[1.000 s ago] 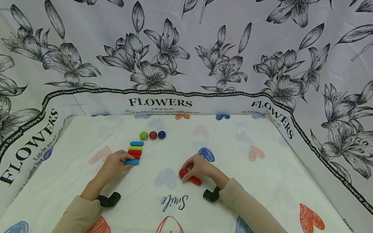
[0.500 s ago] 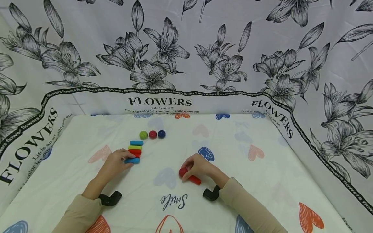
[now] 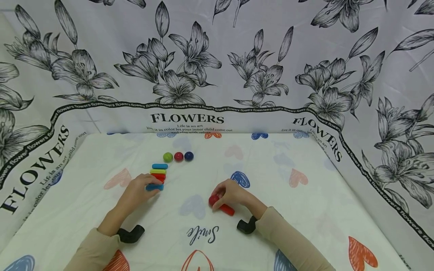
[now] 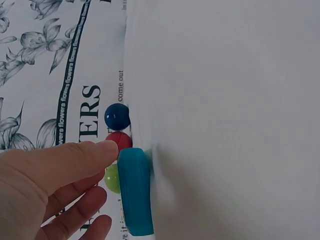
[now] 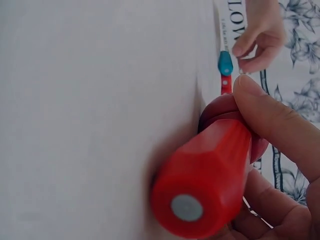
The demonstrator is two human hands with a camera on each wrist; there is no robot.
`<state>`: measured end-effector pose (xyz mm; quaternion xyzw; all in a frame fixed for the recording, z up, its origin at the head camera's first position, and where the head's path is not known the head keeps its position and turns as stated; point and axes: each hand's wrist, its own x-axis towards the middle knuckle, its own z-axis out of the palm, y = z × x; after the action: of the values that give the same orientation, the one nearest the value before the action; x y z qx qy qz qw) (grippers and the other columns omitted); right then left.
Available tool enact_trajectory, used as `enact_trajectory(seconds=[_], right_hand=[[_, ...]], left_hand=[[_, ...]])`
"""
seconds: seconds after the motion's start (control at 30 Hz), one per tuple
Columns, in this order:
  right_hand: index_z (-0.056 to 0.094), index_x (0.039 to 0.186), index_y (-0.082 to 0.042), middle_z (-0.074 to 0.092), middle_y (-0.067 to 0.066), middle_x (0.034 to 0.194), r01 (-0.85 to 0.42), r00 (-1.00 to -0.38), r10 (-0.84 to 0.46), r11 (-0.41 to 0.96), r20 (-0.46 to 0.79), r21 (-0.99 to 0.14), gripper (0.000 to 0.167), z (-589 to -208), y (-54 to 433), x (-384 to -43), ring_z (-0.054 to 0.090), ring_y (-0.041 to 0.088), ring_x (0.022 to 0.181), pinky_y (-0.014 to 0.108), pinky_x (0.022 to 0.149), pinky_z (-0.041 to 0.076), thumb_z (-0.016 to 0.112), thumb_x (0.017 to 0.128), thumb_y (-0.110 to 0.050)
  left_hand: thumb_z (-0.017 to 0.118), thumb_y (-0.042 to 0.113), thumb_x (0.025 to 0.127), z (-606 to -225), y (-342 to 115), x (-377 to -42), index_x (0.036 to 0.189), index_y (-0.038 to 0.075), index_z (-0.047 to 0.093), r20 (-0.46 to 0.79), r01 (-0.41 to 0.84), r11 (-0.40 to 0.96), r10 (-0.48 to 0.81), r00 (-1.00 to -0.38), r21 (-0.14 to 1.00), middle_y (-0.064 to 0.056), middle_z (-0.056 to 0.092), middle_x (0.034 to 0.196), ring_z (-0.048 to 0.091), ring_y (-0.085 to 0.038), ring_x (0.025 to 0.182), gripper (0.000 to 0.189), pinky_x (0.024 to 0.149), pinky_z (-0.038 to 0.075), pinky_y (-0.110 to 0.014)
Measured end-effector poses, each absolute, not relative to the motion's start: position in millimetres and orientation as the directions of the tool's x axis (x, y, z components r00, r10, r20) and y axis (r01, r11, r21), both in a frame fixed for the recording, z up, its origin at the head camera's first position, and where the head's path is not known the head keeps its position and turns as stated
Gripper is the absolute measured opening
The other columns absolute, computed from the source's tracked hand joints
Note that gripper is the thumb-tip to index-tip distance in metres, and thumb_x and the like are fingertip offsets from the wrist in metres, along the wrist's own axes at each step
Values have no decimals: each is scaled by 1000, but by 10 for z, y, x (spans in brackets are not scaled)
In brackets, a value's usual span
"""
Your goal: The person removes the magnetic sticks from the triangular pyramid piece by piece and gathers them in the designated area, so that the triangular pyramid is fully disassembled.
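In the head view my left hand (image 3: 138,190) is over the near end of a row of toy sticks. Its thumb and fingertips are close to a blue stick (image 4: 136,195). The left wrist view has the thumb tip beside that stick's end, with the other fingers loosely bent. Beyond it in the row lie red sticks (image 3: 158,176), a yellow-green stick (image 3: 158,171) and another blue stick (image 3: 160,166). My right hand (image 3: 232,194) pinches a red ball (image 5: 217,108). A red stick (image 5: 205,175) with a grey round spot on its end adjoins that ball.
A green ball (image 3: 167,157), a red ball (image 3: 178,156) and a dark blue ball (image 3: 188,156) stand side by side beyond the row. Black angled pieces (image 3: 131,234) sit at both wrists. A white patterned cloth (image 3: 271,195) covers the table, with a floral curtain (image 3: 257,75) behind.
The near blue stick has shifted slightly away from me, up against the red sticks, along with my left hand. My right hand has stayed in place with the red ball.
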<state>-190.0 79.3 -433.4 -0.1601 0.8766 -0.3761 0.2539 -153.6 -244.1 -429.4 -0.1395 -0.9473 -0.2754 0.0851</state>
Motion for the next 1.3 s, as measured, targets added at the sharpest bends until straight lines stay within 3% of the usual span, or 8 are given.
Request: enact_trajectory(seconds=[0.27, 0.57, 0.83, 1.1, 1.3], right_hand=[[71, 93, -13, 63, 3, 90, -89, -823, -471, 658, -316, -748, 30, -4331, 794, -1899, 53, 16, 86, 23, 69, 50, 87, 69, -21], [72, 94, -13, 65, 3, 91, -41, -829, -446, 649, -336, -759, 29, -4336, 794, -1883, 54, 16, 87, 23, 71, 51, 86, 70, -22], [72, 97, -10, 67, 4, 92, -25, -839, -438, 624, -323, -781, 31, -4340, 795, -1872, 56, 15, 86, 21, 70, 52, 85, 72, -23], [72, 98, -11, 70, 3, 90, 0, -853, -424, 584, -304, -812, 32, -4345, 808, -1848, 59, 14, 82, 22, 71, 54, 84, 73, -27], [72, 99, -10, 70, 4, 89, 23, -866, -405, 552, -292, -834, 33, -4350, 812, -1804, 59, 14, 81, 21, 70, 54, 83, 74, -28]], left_hand=[[76, 6, 79, -4289, -2238, -1456, 99, 6, 73, 247, 355, 763, 259, -934, 540, -7, 72, 97, 65, -24, 92, 20, 85, 58, -44], [74, 12, 82, -4332, -1950, -1375, 100, 13, 73, 159, 387, 702, 369, -916, 598, 3, 72, 93, 64, -10, 85, 18, 80, 59, -27], [71, 13, 85, -4390, -1777, -1320, 99, 9, 73, 155, 443, 580, 479, -864, 684, -2, 73, 93, 62, -8, 82, 14, 77, 57, -20], [68, 17, 89, -4423, -1566, -1223, 103, 7, 72, 35, 326, 512, 498, -867, 795, -6, 73, 97, 59, 0, 83, 18, 77, 53, -12], [65, 21, 92, -4451, -1428, -1177, 112, 2, 68, -91, 139, 413, 489, -867, 900, -13, 73, 102, 65, -6, 84, 28, 77, 51, -8]])
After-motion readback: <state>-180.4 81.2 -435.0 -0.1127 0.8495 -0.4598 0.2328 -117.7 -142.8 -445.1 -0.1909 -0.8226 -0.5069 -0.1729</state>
